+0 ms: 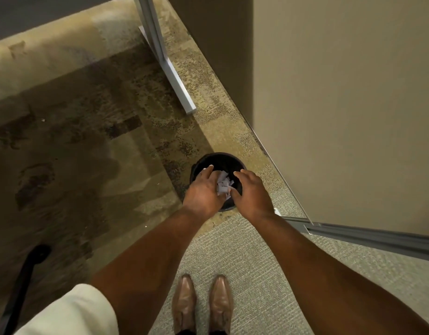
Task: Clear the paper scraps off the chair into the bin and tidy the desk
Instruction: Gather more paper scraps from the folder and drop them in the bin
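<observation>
Shoes (201, 303), brown and pointed, stand side by side on the pale carpet (257, 274) at the near edge, with a light sleeve (71, 313) at near left. Both bare forearms reach away from there to the black bin (216, 159), which stands on the carpet just beside the tall beige panel (341, 105) on the right.

The left hand (202, 192) and right hand (251, 194) are cupped over the bin's mouth with the paper scraps (223, 183) bunched between them. The fingers (208, 168) of both hands are loosely spread, not clamped, so the scraps look half released: some lie against the palms, others seem to hang above the dark inside.

This looks like the dumping step, with the load right over the bin. The next move probably calls for parting the hands fully and brushing the palms so that clinging bits fall inside, not on the carpet.

Farther left, a grey metal leg (170, 68) runs across patterned carpet. Neither chair seat nor table shows, so I cannot tell what remains there.
</observation>
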The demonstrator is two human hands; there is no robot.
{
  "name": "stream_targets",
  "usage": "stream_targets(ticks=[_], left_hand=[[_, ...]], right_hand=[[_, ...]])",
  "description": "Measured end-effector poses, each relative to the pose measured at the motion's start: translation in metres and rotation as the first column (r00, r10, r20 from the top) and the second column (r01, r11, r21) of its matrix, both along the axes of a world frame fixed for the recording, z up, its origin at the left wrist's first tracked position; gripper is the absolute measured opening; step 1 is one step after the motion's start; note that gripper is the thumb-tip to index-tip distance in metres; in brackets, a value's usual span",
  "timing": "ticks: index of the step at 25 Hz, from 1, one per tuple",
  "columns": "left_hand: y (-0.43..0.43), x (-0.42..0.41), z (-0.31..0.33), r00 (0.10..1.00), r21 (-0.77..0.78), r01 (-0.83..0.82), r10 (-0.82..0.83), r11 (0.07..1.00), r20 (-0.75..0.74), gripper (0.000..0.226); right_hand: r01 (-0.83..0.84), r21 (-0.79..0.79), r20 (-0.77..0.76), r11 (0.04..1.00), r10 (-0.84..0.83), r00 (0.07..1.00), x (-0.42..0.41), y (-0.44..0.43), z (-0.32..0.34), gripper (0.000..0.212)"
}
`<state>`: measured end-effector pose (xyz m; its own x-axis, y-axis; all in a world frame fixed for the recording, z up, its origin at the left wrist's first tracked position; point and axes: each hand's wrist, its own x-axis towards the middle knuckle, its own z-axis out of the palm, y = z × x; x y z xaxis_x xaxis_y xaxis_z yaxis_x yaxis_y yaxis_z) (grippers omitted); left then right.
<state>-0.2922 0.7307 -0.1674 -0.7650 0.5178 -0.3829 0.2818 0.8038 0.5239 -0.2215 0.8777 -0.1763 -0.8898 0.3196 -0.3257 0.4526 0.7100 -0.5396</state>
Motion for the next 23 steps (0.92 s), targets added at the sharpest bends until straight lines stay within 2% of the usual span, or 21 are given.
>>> stream_targets(ticks=[3, 7, 12, 18, 23], left_hand=[[-0.006, 0.009, 0.022, 0.994, -0.001, 0.027, -0.027, 1.0, -0.11, 0.062], [-0.023, 0.019, 0.062, 0.986, -0.044, 0.028, -0.035, 0.999, -0.163, 0.065], [-0.059, 0.034, 0.133, 0.976, -0.128, 0.064, -0.089, 0.99, -0.201, 0.073], [-0.112, 0.042, 0.234, 0.964, -0.169, -0.024, -0.022, 0.985, -0.265, 0.075], [-0.172, 0.058, 0.304, 0.942, -0.19, -0.174, 0.107, 0.966, -0.32, 0.077]], right_hand=[[0.0, 0.002, -0.006, 1.0, 0.0, 1.0, 0.003, -0.004, 0.02, 0.056], [-0.043, 0.029, -0.022, 0.999, 0.044, 0.999, 0.006, -0.016, 0.063, 0.063], [-0.167, 0.169, -0.017, 0.971, 0.172, 0.985, 0.016, -0.04, 0.133, 0.075], [-0.251, 0.259, -0.059, 0.933, 0.275, 0.96, 0.017, -0.076, 0.24, 0.08], [-0.346, 0.317, -0.084, 0.883, 0.39, 0.917, 0.01, -0.116, 0.319, 0.081]])
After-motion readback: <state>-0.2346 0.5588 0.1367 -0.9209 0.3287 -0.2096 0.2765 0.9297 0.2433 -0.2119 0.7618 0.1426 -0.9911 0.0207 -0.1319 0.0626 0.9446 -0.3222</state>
